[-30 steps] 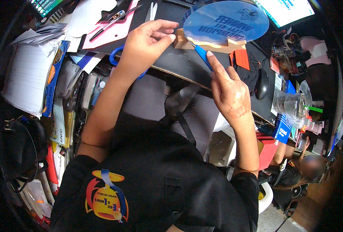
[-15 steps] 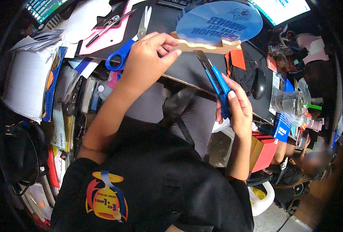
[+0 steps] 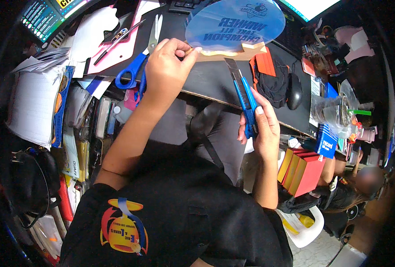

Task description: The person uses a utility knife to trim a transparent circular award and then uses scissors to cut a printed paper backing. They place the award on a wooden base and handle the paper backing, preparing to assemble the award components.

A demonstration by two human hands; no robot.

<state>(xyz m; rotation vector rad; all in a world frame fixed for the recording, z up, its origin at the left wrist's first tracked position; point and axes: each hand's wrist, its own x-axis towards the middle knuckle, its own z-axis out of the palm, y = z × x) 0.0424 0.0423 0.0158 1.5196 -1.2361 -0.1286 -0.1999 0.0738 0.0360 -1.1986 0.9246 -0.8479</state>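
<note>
At the desk's near edge, my left hand (image 3: 166, 66) is closed, thumb and forefinger pinched at the left end of a pale wooden base (image 3: 233, 55). A round, clear bluish plaque (image 3: 235, 26) with dark lettering stands on this base, and its print faces away from me. My right hand (image 3: 266, 124) grips a blue utility knife (image 3: 247, 104). Its blade is extended, pointing up toward the base's front, apparently a little short of it. Blue-handled scissors (image 3: 133, 73) lie just left of my left hand, blades partly spread and pointing away.
A black mouse (image 3: 294, 91) and a black pouch with an orange flap (image 3: 265, 62) lie right of the base. Pink sheets and pens (image 3: 113, 49) are at left, beside an open notebook (image 3: 30, 100). Red books (image 3: 304, 173) stand at lower right; another person (image 3: 349, 187) is beyond.
My left hand has moved away from me, its pinch now meeting the base's left end. The knife stays in my right hand, with its blade still near the base. The whole view has shifted slightly.
</note>
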